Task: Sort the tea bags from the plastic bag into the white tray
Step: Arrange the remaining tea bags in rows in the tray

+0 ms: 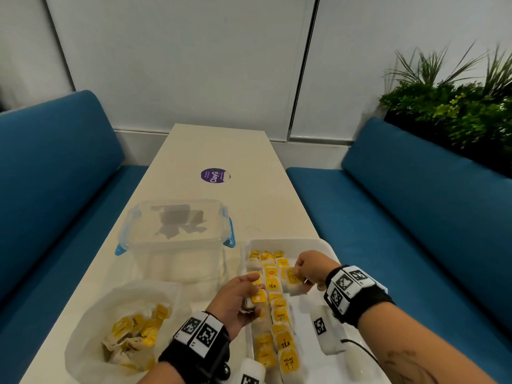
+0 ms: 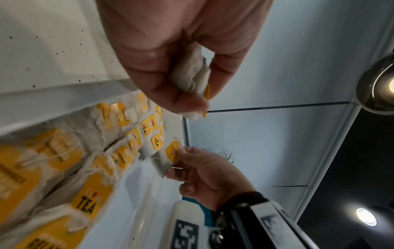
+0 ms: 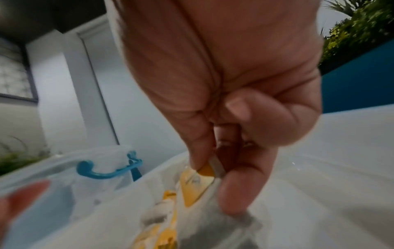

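Note:
The white tray (image 1: 322, 245) lies on the table at the front right, with several yellow-tagged tea bags (image 1: 279, 309) lined up in rows along its left side. My left hand (image 1: 238, 297) hovers over the tray's left edge and grips a small bunch of tea bags (image 2: 192, 74). My right hand (image 1: 310, 268) is over the tray's far part and pinches one tea bag (image 1: 294, 284) by its yellow tag (image 3: 204, 170). The plastic bag (image 1: 91, 328) lies open at the front left with several tea bags (image 1: 135, 333) inside.
A clear lidded box (image 1: 177, 234) with blue clips stands behind the plastic bag. A purple round sticker (image 1: 214, 175) sits further up the white table (image 1: 216, 145). Blue benches (image 1: 415, 217) run along both sides, with plants (image 1: 454, 106) at the right.

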A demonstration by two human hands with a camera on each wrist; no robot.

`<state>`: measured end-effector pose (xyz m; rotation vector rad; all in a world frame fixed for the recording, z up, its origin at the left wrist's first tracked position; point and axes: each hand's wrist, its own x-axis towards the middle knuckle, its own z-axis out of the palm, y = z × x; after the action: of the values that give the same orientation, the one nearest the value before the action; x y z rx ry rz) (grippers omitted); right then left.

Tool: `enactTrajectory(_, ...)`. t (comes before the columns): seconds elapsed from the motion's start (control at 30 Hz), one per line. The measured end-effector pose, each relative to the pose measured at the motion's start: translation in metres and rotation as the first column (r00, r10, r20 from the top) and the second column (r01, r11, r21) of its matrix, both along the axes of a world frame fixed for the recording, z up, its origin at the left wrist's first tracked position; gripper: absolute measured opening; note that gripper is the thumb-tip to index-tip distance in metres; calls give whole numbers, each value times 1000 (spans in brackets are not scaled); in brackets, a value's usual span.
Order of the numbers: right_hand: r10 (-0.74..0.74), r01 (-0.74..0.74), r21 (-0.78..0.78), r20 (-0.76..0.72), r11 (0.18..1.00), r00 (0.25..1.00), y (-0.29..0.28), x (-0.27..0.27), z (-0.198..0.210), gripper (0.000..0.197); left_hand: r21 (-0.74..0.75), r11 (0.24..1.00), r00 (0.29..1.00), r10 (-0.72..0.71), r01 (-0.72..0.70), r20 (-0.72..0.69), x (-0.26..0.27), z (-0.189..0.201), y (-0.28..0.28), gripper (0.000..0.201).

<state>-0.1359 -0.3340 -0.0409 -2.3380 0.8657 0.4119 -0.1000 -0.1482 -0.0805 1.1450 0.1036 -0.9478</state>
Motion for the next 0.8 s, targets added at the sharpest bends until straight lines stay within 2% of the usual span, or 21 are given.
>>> enactTrajectory(0.17,13,-20,-39,-186,999,982,-7,15,-24,19,-29,1000,1000,-3,3,3,2,1,4,32)
enactTrajectory(0.23,-1,-24,-100,-240,995,971,-7,18,-33,26,-35,999,1000,-6,6,12,3,1,7,32)
enactTrajectory(0.4,-31,34,15,-153,999,988,-13,20,-41,23,-62,998,1000,5,-4,20,4,-2,12,35)
enactTrajectory(0.47,-47,38,-55,-172,998,984,-12,21,-45,23,-71,997,1000,4,-2,21,5,-3,13,35)
enactTrajectory(0.53,-73,66,-110,-63,992,995,-8,20,-40,24,-79,997,1000,1,1,19,4,-2,12,36)
enactTrajectory(0.6,-59,63,-33,110,997,992,-5,15,-27,25,-85,996,1000,0,2,15,4,-1,10,35)
enactTrajectory(0.63,-40,32,54,166,998,985,0,9,-17,25,-88,996,1000,-2,3,13,3,0,9,33)
enactTrajectory(0.73,35,-113,371,211,922,977,23,-6,10,20,-107,994,1000,-3,4,9,1,3,5,32)
enactTrajectory(0.8,103,-194,431,226,881,969,34,-15,16,18,-110,994,1000,-13,15,18,0,6,2,29)
